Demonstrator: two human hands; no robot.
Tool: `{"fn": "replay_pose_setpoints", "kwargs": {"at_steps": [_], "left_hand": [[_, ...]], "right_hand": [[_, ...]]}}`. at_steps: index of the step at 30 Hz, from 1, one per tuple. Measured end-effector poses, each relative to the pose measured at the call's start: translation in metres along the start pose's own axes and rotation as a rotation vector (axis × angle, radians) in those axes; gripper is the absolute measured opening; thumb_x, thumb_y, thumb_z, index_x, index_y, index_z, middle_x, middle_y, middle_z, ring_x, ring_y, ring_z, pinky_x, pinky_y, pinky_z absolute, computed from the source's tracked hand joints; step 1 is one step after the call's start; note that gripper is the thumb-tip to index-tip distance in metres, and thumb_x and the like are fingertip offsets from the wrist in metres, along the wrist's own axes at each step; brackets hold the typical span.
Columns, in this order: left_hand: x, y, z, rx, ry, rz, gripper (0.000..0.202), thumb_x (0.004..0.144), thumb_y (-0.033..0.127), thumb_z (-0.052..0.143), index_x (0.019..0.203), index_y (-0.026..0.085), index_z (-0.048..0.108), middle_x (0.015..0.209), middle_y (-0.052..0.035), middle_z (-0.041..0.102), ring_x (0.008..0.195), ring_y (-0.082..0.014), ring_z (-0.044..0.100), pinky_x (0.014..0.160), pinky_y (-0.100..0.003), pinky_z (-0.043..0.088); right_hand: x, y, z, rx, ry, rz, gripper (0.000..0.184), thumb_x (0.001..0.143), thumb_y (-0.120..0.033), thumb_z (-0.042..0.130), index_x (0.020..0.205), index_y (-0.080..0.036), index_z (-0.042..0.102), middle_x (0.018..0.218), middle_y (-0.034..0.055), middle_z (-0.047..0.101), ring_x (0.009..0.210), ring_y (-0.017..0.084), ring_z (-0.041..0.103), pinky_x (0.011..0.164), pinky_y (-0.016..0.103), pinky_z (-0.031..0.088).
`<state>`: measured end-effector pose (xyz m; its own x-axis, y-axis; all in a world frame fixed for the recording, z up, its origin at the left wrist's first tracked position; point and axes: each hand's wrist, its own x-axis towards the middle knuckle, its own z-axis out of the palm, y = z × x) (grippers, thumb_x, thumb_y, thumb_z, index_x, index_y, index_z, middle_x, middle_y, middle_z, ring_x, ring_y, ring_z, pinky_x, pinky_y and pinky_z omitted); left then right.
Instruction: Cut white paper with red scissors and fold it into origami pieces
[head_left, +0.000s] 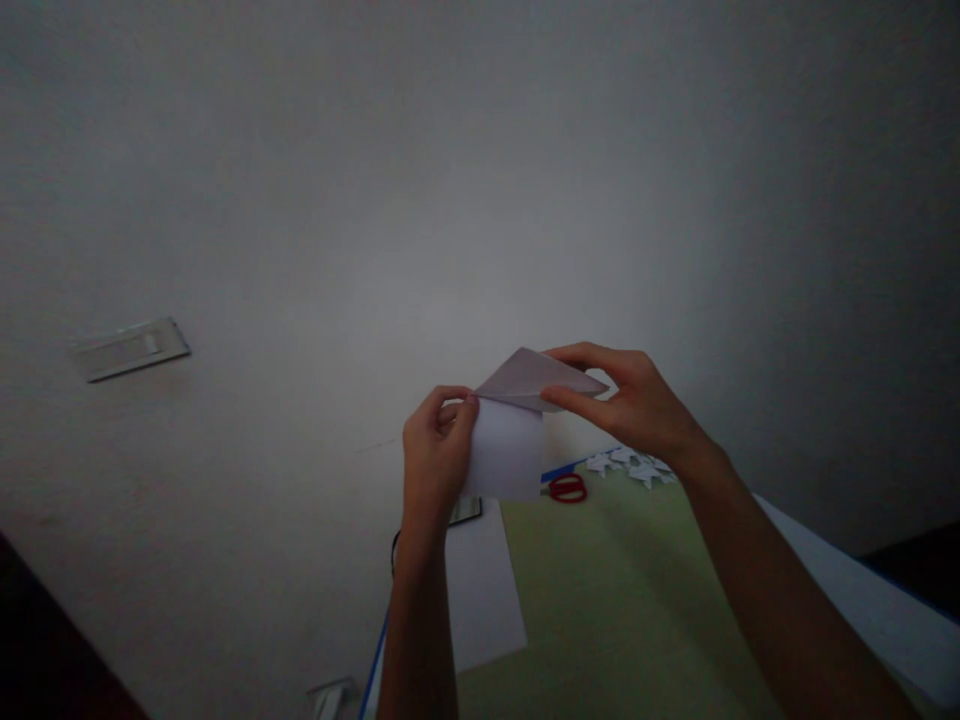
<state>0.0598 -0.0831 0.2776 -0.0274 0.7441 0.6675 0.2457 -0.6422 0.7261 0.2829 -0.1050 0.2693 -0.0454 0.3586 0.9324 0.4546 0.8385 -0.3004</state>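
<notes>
My left hand [433, 450] is closed on the left edge of a sheet of white paper [508, 440], thumb and fingertips pinching it where a fold begins. My right hand [628, 402] pinches the upper flap of the same sheet between thumb and forefinger, the other fingers curled above it. The paper is held up in the air in front of a pale wall, above the far end of the table. It is smooth and matte; the lower part hangs flat as a soft rectangle, while the top is bent over into a greyish triangular flap with a sharp point toward my right.

Below my hands lies a light green table mat [615, 600], plain and flat. A second white sheet [484, 590] rests on its left side, just under my left wrist. Near the far edge sit scissors with red handles [567, 488], and just to their right a small heap of white paper cut-outs [630, 465] with jagged, star-like outlines. On the wall to the left is a pale rectangular plate [131, 348]. I can read no writing anywhere.
</notes>
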Motion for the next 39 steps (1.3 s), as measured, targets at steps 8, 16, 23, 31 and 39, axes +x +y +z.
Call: {"fn": "replay_pose_setpoints", "kwargs": {"at_steps": [8,16,23,31,39], "left_hand": [[0.0019,-0.0022,-0.0005,0.062,0.057,0.094,0.018,0.082,0.035,0.074,0.089,0.018,0.076,0.082,-0.0044,0.078,0.073,-0.0191,0.071,0.064,-0.026,0.048],[0.0031,-0.0045,-0.0006,0.038,0.031,0.122,0.017,0.083,0.034,0.074,0.089,0.019,0.076,0.081,-0.0039,0.078,0.074,-0.019,0.072,0.065,-0.025,0.05],[0.0019,-0.0031,-0.0006,0.032,0.035,0.118,0.017,0.083,0.035,0.074,0.088,0.019,0.074,0.079,-0.0021,0.076,0.069,-0.0168,0.069,0.061,-0.024,0.047],[0.0001,-0.0016,0.0009,-0.039,0.022,0.067,0.015,0.081,0.034,0.074,0.084,0.019,0.073,0.067,0.0001,0.07,0.059,-0.0137,0.061,0.052,-0.021,0.04],[-0.0009,-0.0004,0.0048,-0.15,0.04,-0.114,0.023,0.076,0.038,0.073,0.087,0.019,0.071,0.053,0.0034,0.057,0.041,-0.0096,0.043,0.04,-0.018,0.027]], "right_hand": [[0.0004,0.0005,-0.0012,-0.05,0.014,-0.036,0.019,0.089,-0.027,0.077,0.107,-0.022,0.077,0.101,0.0027,0.081,0.088,0.022,0.074,0.081,0.032,0.059],[0.0002,0.0017,-0.0009,-0.042,0.019,-0.031,0.019,0.088,-0.026,0.077,0.107,-0.023,0.077,0.101,0.0023,0.08,0.089,0.022,0.074,0.081,0.031,0.058],[-0.0007,0.0028,-0.0018,-0.07,0.054,-0.019,0.019,0.087,-0.029,0.079,0.106,-0.023,0.078,0.098,0.0022,0.08,0.086,0.022,0.074,0.078,0.032,0.057],[0.0,0.0042,-0.0023,-0.037,0.038,-0.031,0.015,0.089,-0.026,0.078,0.104,-0.024,0.079,0.099,0.0024,0.08,0.086,0.022,0.073,0.077,0.032,0.057],[0.0025,-0.0014,-0.0015,0.085,-0.079,-0.164,0.017,0.093,-0.013,0.071,0.101,-0.024,0.08,0.098,0.0029,0.077,0.092,0.019,0.072,0.084,0.033,0.056]]}}
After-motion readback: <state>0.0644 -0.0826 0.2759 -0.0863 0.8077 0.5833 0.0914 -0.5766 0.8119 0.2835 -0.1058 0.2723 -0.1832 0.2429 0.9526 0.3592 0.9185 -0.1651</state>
